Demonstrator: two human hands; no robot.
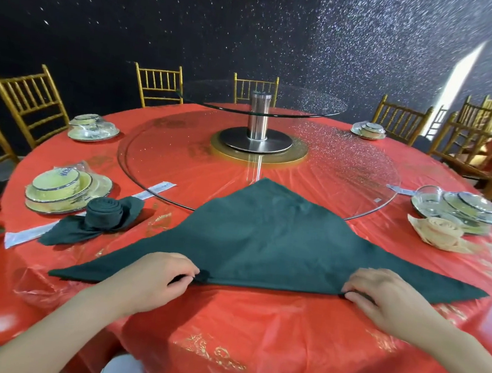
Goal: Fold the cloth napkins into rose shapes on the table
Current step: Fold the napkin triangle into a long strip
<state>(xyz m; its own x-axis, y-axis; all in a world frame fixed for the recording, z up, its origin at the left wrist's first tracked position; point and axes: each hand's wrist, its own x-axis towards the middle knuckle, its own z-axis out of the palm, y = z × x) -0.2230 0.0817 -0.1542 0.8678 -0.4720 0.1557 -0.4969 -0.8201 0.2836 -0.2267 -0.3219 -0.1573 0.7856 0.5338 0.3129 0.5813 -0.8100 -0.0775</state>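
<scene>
One round table point(255, 336) under a red cover; the glass turntable point(344, 171) sits at its centre.

Napkin point(264, 235): dark green, lying flat on the near half of the table as a wide triangle. Its long edge faces the person and its apex overlaps the turntable rim.

Left hand point(153, 279): fingers curled, pinching the long edge left of centre.
Right hand point(386, 299): fingers curled, pinching the same edge nearer the right corner. Between the hands the edge looks slightly bunched.

Progress (judgement): the triangle fold is done and rolling from the long edge is only starting. Still to do on this napkin: the full roll, the coiling and the leaf tails.

Containers: four dish sets in view, each a plate with stacked bowls under clear wrap, no food seen.
- Near left set point(60, 188): green rose point(104, 211) just beside it, finished.
- Near right set point(460, 208): beige rose point(440, 233) touching its front, finished.
- Far left set point(92, 129): no rose seen.
- Far right set point(368, 130): no rose seen.

Count: two roses done, one in hand, and at least two places apparently left.
</scene>
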